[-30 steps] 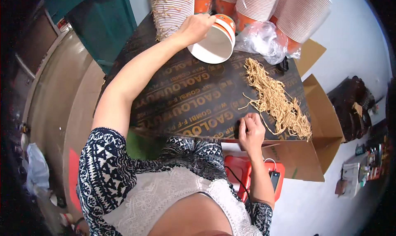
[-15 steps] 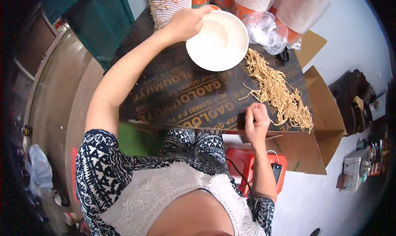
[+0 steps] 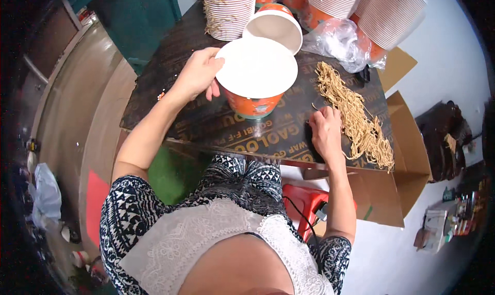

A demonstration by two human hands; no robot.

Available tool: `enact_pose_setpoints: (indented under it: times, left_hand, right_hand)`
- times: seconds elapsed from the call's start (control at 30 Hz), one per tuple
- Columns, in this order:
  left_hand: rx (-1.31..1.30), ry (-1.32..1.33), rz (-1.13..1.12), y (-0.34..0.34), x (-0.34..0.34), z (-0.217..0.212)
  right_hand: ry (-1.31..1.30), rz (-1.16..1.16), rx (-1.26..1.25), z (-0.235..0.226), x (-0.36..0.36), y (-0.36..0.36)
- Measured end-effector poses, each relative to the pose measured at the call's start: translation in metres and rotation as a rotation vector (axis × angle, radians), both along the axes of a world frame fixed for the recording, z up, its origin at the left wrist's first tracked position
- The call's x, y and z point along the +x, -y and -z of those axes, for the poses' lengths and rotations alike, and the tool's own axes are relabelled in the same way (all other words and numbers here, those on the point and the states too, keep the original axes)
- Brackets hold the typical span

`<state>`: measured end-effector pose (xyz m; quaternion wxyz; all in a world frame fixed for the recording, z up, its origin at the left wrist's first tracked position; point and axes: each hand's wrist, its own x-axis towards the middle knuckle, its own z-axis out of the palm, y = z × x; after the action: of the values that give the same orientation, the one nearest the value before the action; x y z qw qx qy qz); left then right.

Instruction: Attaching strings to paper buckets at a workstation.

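Observation:
An orange paper bucket (image 3: 252, 105) with a white round top stands on the dark printed table. At the left side of its rim, my left hand (image 3: 198, 74) grips it, thumb on top and fingers below. Just behind, a second orange bucket (image 3: 281, 31) leans with its white inside facing me. To the right lies a long pile of tan cords (image 3: 356, 114). Against the pile's left edge my right hand (image 3: 326, 130) is closed, fingers curled down, with a strand end showing at the fingertips. What lies under those fingers is mostly hidden.
A tall stack of nested buckets (image 3: 229, 11) with tan cords between the rims stands at the back left. More stacks (image 3: 392, 16) and a crumpled clear plastic bag (image 3: 343, 42) are at the back right. An open cardboard box (image 3: 407, 135) adjoins the table's right side.
My left hand has brought a bucket nearer and set it upright; another tilted bucket now shows behind it. My right hand has moved slightly forward, to the cord pile's edge.

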<state>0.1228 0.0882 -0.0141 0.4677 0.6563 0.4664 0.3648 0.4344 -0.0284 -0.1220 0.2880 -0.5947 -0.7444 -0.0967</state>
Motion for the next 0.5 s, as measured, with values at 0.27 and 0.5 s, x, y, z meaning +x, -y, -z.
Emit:
enact_pose_setpoints:
  times: [0.27, 0.5]
  left_hand:
    - [0.598, 0.03, -0.276, 0.061, -0.012, 0.041]
    - [0.173, -0.081, 0.167, 0.094, 0.062, 0.05]
  right_hand:
    - [-0.427, -0.263, -0.01, -0.041, -0.055, 0.005]
    - [-0.482, -0.305, 0.003, -0.048, -0.054, 0.009]
